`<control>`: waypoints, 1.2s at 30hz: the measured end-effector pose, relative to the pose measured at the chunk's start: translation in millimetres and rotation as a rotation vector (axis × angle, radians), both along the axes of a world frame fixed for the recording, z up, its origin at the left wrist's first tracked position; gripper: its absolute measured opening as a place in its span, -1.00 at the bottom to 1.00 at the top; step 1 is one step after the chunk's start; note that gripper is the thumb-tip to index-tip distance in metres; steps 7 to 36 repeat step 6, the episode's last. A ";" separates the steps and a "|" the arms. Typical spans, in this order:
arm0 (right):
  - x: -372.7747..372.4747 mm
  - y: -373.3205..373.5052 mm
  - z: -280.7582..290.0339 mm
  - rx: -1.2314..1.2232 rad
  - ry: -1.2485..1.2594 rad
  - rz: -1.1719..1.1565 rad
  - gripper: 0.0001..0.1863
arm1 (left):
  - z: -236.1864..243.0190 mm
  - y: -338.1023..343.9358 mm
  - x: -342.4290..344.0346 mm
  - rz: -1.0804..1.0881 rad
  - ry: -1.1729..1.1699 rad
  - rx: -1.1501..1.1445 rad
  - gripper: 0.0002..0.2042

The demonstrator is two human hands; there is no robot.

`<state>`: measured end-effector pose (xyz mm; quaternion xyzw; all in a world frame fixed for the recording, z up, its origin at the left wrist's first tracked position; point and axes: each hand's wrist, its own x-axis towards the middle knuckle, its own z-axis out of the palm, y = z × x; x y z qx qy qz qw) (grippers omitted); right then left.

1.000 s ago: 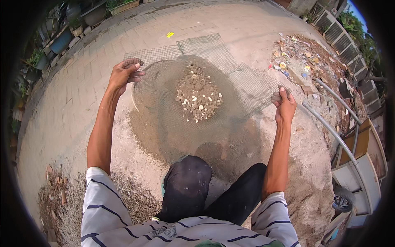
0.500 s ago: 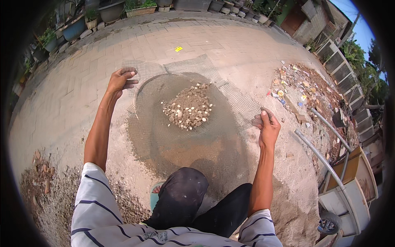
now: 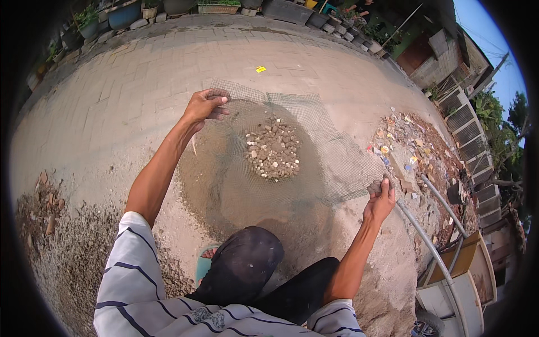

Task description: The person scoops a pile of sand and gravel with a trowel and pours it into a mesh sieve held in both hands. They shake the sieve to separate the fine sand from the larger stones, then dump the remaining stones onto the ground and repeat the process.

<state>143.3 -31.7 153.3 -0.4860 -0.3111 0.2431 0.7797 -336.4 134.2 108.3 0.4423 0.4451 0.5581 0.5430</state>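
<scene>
A sheet of wire mesh (image 3: 353, 160) is stretched between my two hands. My left hand (image 3: 206, 108) is closed on its far left corner, thumb on top. Around its right corner my right hand (image 3: 382, 196) is pinched, lower and nearer to me. Pebbles and lumps (image 3: 273, 149), grey-brown with some whitish ones, lie heaped in the middle of the mesh. Beneath it spreads a rounded bed of fine grey-brown sand (image 3: 252, 208). Whether the mesh touches the sand everywhere I cannot tell.
My knee (image 3: 250, 253) is close to the sand's near edge. Gravel (image 3: 73, 269) covers the ground at left. Rubble and litter (image 3: 415, 146) lie at right, with metal poles (image 3: 429, 241) beside a white cart-like box (image 3: 455, 297). Potted plants line the far edge of the paving.
Both hands have shifted right with the mesh, the right one also nearer to me. The pebble heap has moved right across the sand and looks more spread, with less fine soil among the stones.
</scene>
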 end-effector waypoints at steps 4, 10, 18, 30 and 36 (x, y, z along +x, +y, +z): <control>-24.1 13.5 -7.3 -0.042 -0.068 0.168 -0.79 | -12.5 17.2 -42.6 0.110 -0.017 -0.015 -0.70; -33.7 17.1 -15.1 -0.052 -0.104 0.208 -0.78 | -33.2 30.3 -77.6 0.201 -0.052 -0.044 -0.66; -33.7 17.1 -15.1 -0.052 -0.104 0.208 -0.78 | -33.2 30.3 -77.6 0.201 -0.052 -0.044 -0.66; -33.7 17.1 -15.1 -0.052 -0.104 0.208 -0.78 | -33.2 30.3 -77.6 0.201 -0.052 -0.044 -0.66; -33.7 17.1 -15.1 -0.052 -0.104 0.208 -0.78 | -33.2 30.3 -77.6 0.201 -0.052 -0.044 -0.66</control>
